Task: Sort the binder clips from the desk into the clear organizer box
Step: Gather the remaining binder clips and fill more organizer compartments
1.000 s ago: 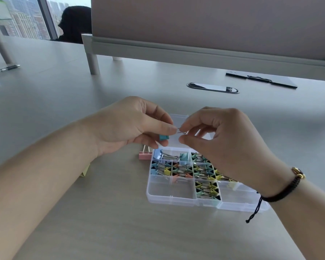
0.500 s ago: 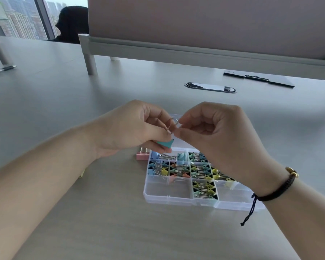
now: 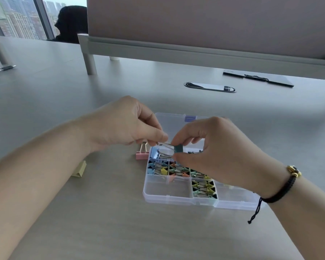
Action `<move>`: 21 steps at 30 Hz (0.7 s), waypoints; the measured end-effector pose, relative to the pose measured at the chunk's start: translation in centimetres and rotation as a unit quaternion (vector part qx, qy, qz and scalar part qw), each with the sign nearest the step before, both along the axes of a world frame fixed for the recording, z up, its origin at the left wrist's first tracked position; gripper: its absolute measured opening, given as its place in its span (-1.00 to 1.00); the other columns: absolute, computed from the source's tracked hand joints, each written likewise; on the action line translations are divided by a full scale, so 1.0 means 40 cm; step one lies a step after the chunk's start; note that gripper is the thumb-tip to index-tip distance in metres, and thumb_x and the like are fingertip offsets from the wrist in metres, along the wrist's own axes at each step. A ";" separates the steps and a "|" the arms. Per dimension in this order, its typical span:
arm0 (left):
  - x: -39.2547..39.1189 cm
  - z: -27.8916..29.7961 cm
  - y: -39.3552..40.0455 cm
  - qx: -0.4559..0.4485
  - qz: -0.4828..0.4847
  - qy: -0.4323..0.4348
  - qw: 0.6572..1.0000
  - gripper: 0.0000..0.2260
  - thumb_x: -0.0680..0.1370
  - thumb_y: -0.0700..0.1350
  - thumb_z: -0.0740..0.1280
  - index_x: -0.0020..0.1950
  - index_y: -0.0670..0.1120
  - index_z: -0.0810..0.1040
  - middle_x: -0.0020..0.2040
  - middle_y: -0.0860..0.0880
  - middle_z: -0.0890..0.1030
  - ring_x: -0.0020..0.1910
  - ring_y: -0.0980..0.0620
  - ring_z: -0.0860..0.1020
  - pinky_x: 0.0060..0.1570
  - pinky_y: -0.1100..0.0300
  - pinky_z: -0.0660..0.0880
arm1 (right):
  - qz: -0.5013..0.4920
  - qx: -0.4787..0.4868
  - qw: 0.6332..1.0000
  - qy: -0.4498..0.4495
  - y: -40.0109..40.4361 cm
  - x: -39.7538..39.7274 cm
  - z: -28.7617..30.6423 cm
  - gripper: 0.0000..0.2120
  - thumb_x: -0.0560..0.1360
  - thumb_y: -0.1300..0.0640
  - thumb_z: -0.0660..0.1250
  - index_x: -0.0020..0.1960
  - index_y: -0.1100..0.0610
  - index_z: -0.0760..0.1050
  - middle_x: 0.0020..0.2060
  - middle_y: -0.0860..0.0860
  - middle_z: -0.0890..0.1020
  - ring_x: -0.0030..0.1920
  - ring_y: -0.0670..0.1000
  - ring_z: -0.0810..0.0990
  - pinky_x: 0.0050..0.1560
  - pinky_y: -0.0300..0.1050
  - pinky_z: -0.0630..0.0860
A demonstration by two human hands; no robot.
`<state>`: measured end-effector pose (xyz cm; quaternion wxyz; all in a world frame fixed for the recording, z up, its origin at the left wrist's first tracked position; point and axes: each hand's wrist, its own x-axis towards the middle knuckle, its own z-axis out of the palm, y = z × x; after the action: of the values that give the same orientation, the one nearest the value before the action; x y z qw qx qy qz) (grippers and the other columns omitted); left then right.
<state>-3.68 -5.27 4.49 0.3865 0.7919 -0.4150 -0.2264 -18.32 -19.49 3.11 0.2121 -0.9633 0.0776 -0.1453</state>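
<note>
- We are working at a wide grey desk [image 3: 64, 113], and since the earlier frames our view has been tipping slightly downward, so the desk's far divider panel [image 3: 204, 23] is sitting higher in view.
- The clear organizer box [image 3: 165, 198] is lying flat on the desk in front of us with its lid [image 3: 169, 119] open away from us; it is staying where it was, and several of its compartments are holding small clips in mixed colours while the near-left one is showing nothing inside.
- Our left hand [image 3: 124, 126] is hovering above the box's far-left corner, its thumb and forefinger pinching the wire handles of the teal binder clip [image 3: 178, 148]; a moment ago this hand was gripping the clip's body from below.
- Our right hand [image 3: 210, 149], wearing a black cord bracelet [image 3: 281, 190], is now pinching the teal body between thumb and fingers, whereas earlier it was holding the wire end.
- The teal binder clip is being held between both hands just above the far row of compartments, lower and closer to the box than half a second ago.
- A pink binder clip [image 3: 142, 154] is resting on the desk, touching the box's left wall.
- A pale yellow clip [image 3: 80, 169] is lying on the desk beside our left forearm, well apart from the box.
</note>
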 end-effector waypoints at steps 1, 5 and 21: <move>0.002 -0.003 0.001 0.004 0.003 -0.027 1.000 -0.90 0.39 -0.08 0.55 -0.26 -0.09 0.71 -0.40 0.03 0.65 -0.49 0.21 0.49 -0.47 0.38 0.36 | 0.006 -0.020 1.000 0.019 -0.004 -0.001 -0.001 -0.86 0.41 0.01 0.47 -0.03 -0.12 0.68 -0.17 -0.25 0.64 0.00 -0.35 0.46 -0.15 -0.57 0.36; 0.014 -0.015 0.002 0.015 0.012 -0.080 0.997 -0.91 0.38 -0.01 0.55 -0.25 0.01 0.71 -0.31 0.09 0.70 -0.30 0.19 0.63 -0.18 0.26 0.51 | 0.019 -0.035 0.998 0.056 -0.016 0.002 -0.002 -0.89 0.44 -0.04 0.43 -0.04 -0.17 0.66 -0.02 -0.26 0.62 -0.02 -0.24 0.51 -0.09 -0.43 0.38; 0.083 -0.032 0.006 0.032 0.106 -0.205 0.973 -0.94 0.43 -0.05 0.49 -0.24 0.04 0.67 -0.38 0.14 0.60 -0.43 0.30 0.51 -0.41 0.39 0.34 | 0.017 -0.006 0.998 0.067 -0.034 0.010 -0.021 -0.93 0.50 -0.02 0.39 -0.08 -0.13 0.66 -0.02 -0.26 0.60 0.00 -0.24 0.48 0.00 -0.25 0.42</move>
<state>-0.34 -5.04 3.21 0.2899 0.8729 -0.3912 -0.0302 -17.93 -20.86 2.26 0.2034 -0.9732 0.0748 -0.0774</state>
